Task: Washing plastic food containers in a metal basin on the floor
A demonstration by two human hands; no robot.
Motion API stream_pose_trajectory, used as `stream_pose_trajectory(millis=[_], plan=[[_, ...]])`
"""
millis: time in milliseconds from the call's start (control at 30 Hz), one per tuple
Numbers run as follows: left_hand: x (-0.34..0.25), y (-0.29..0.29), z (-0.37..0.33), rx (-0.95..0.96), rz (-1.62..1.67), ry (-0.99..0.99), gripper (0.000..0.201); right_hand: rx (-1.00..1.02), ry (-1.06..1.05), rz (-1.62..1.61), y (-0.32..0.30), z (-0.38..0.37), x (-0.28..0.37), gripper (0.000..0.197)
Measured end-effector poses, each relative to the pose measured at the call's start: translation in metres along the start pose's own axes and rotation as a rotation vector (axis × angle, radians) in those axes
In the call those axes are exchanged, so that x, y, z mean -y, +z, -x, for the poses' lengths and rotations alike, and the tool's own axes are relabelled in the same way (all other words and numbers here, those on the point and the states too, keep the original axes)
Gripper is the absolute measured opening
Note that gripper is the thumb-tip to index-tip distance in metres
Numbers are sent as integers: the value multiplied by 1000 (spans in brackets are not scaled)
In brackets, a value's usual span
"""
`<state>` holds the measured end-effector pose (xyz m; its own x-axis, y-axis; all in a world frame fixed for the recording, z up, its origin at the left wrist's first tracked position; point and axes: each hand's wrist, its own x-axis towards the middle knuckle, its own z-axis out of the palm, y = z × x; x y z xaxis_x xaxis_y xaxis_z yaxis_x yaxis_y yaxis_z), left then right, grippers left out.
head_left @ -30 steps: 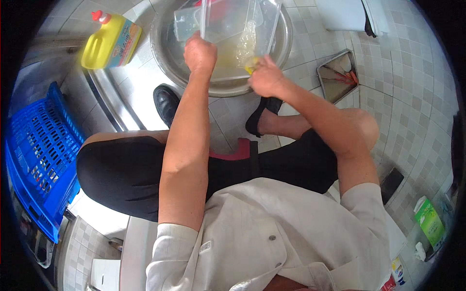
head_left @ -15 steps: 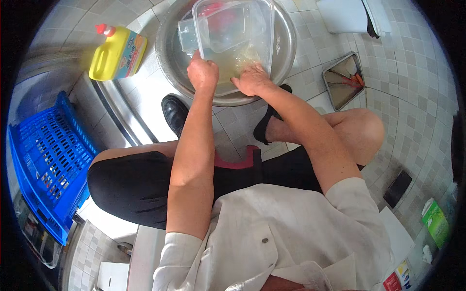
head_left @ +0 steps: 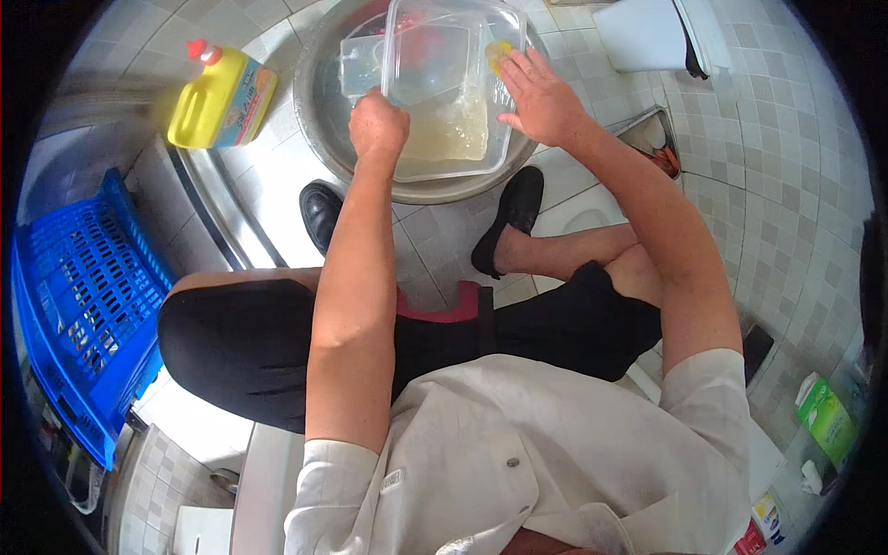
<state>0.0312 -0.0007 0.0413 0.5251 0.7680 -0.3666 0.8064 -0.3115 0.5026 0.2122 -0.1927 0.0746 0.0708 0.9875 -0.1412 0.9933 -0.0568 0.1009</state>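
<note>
A clear rectangular plastic container (head_left: 442, 168) sits tilted over the wide metal basin (head_left: 319, 139), with cloudy yellowish water inside. My left hand (head_left: 378, 127) is closed on its left rim. At the right wall, my right hand (head_left: 541, 97) has its fingers stretched out and thumb apart, the fingertips pressing a small yellow sponge (head_left: 499, 54) to the plastic. Most of the sponge's lower part hides behind the fingers. Another clear plastic piece (head_left: 359, 67) lies in the basin left of the container, and something red (head_left: 421, 42) shows blurred through the plastic.
A yellow detergent jug (head_left: 222, 97) with a red cap stands left of the basin. Further left leans a blue plastic basket (head_left: 88, 296). A white bin (head_left: 643, 37) and a dustpan-like tray (head_left: 661, 139) are at the right. My black shoes (head_left: 520, 199) flank the basin's near side.
My right hand has moved from the container's near bottom up to its right wall, uncovering the yellow sponge. The container has shifted slightly right, with my left hand still on its rim.
</note>
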Motion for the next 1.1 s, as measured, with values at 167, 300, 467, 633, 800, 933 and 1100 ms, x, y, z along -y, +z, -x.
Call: stream_pose_trajectory(millis=[167, 300, 467, 633, 800, 933, 1100], plan=[[4, -4, -5, 1, 51, -60, 28, 184, -69, -7, 18, 13, 53, 73], [6, 1, 0, 6, 75, -31, 29, 611, 48, -279, 17, -10, 80, 66], [10, 7, 1, 33, 64, 51, 30, 533, 214, 38, 24, -48, 73, 58], [9, 8, 0, 25, 93, 39, 30, 638, 483, -419, 23, -66, 111, 45], [-1, 7, -1, 36, 79, 115, 32, 106, 475, -631, 66, -78, 125, 53], [16, 9, -1, 36, 82, 132, 37, -56, 267, -367, 44, -109, 105, 60], [3, 17, 3, 3, 15, 122, 36, -197, 334, -218, 51, -145, 51, 62]])
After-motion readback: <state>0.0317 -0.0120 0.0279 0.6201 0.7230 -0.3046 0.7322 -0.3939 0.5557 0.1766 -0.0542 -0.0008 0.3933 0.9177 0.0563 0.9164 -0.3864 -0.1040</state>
